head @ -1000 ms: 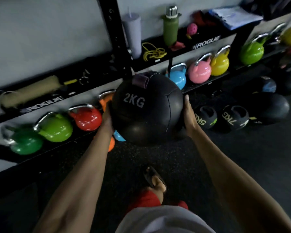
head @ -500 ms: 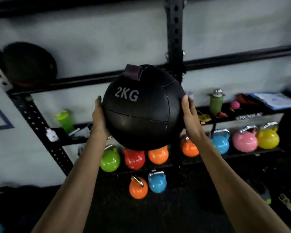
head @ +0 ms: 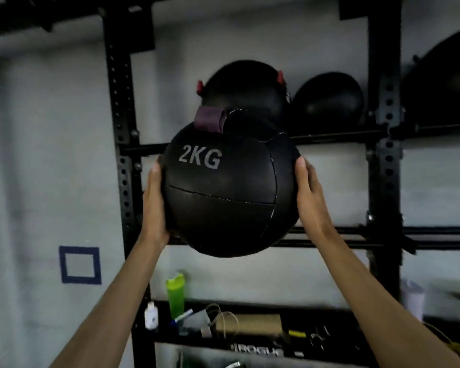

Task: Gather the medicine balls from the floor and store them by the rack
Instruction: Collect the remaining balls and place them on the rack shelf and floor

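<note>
A black medicine ball marked 2KG (head: 223, 192), with a purple loop on top, is held up at chest height in front of the black rack (head: 120, 134). My left hand (head: 154, 203) presses its left side and my right hand (head: 307, 197) presses its right side. Just behind and above it, two other black medicine balls rest on the rack's upper rails: one with red tabs (head: 246, 88) and a plain one (head: 328, 98). Part of a bigger black ball (head: 444, 83) shows at the right edge.
Two rack uprights (head: 385, 155) frame the bay, with horizontal rails (head: 343, 138) across it. A lower shelf holds a green shaker bottle (head: 175, 294), a small white bottle (head: 151, 316) and loose gear. A blue tape square (head: 80, 264) marks the grey wall.
Both hands have raised the 2KG ball from near the floor to the height of the upper rails. The kettlebells have dropped out of sight as my view tilted up.
</note>
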Available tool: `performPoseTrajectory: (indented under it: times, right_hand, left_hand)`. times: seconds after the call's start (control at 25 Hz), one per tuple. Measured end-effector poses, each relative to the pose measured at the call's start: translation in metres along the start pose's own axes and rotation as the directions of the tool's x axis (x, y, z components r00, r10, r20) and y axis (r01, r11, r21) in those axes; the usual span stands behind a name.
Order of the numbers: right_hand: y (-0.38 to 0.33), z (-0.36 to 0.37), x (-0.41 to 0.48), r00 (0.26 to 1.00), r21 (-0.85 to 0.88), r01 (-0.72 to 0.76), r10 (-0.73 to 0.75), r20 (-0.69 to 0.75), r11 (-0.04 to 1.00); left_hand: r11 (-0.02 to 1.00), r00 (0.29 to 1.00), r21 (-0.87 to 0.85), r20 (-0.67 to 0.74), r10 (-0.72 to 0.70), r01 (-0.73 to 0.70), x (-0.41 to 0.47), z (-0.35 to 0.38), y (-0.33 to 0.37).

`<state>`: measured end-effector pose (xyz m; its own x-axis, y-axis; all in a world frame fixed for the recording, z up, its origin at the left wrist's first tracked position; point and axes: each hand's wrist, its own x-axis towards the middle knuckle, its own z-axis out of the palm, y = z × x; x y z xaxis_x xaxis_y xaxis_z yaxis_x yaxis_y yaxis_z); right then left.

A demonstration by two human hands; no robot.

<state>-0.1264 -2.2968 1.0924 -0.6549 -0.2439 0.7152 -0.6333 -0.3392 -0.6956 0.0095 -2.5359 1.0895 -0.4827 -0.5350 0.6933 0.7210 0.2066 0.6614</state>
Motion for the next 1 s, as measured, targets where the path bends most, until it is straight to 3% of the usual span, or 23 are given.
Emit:
performPoseTrajectory:
  times: [0.16, 0.6, 1.0]
  right_hand:
    - [-0.011, 0.067, 0.042, 0.993, 0.024, 0.116, -0.115, -0.005, 0.993]
    - [-0.035, 0.194, 0.169, 0.954, -0.03, 0.296, -0.297, -0.036, 0.955]
    - [-0.011, 0.27, 0.26, 0.902, 0.026, 0.431, -0.431, -0.018, 0.902]
  left_hand:
    - [0.985, 0.985, -0.001, 0.034, 0.172, -0.172, 0.059, -0.053, 0.02]
    - [0.953, 0.954, 0.043, 0.0, 0.3, -0.3, 0.213, -0.133, 0.047]
    - [0.899, 0.897, 0.058, -0.066, 0.437, -0.433, 0.306, -0.168, 0.03]
